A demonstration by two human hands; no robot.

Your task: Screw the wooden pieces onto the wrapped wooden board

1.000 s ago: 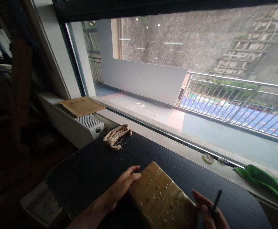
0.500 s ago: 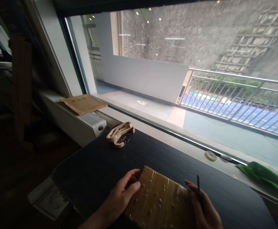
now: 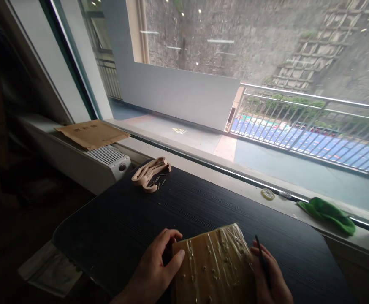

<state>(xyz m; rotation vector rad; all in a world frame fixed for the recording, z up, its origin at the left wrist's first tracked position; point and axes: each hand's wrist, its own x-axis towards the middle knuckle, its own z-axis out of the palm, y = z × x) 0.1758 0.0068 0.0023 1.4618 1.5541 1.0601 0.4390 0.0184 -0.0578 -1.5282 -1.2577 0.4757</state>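
A brown block wrapped in clear tape (image 3: 210, 266), with several small holes or bumps on its face, is held at the bottom centre. My left hand (image 3: 159, 266) grips its left edge, thumb on the face and fingers around the side. By its right edge, my right hand (image 3: 273, 274) is closed around a thin black rod-like tool (image 3: 259, 249) that points upward; its kind cannot be made out. Whether this hand also touches the block is unclear. Farther off on the table lie curved wooden pieces (image 3: 151, 173) with several small metal pins (image 3: 159, 181) beside them.
The dark table (image 3: 115, 228) meets a window sill. A tape roll (image 3: 268, 194) and a green cloth (image 3: 328, 215) lie on the sill. At the left, a brown paper envelope (image 3: 92, 133) rests on a white heater (image 3: 111, 158).
The block has turned counterclockwise, its right far corner now higher and its taped surface showing more glare. Both hands stay at its sides. The view has swung to the right.
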